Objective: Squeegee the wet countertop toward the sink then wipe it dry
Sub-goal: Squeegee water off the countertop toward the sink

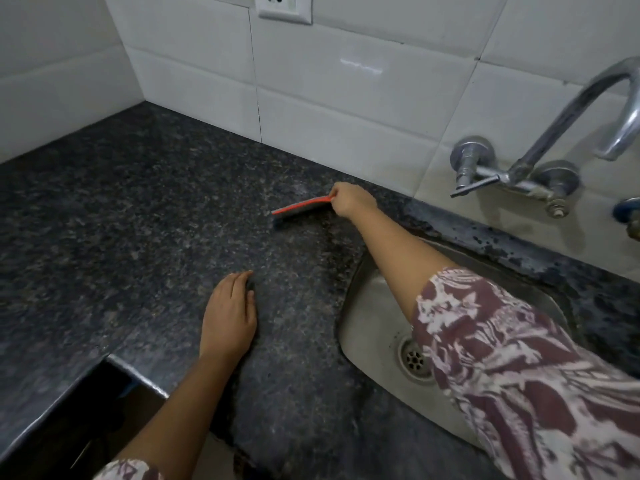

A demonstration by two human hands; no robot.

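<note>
A small squeegee with an orange-red back and a dark blade lies edge-down on the dark speckled granite countertop, near the tiled back wall. My right hand is shut on its right end, with my arm stretched over the sink. My left hand rests flat on the countertop near the front, fingers together, holding nothing. The steel sink with its round drain lies to the right of the squeegee, partly hidden by my patterned sleeve.
A chrome wall tap with a curved spout juts out over the sink at the right. White tiles and a wall socket back the counter. The counter's front edge steps in at the lower left, above a dark opening.
</note>
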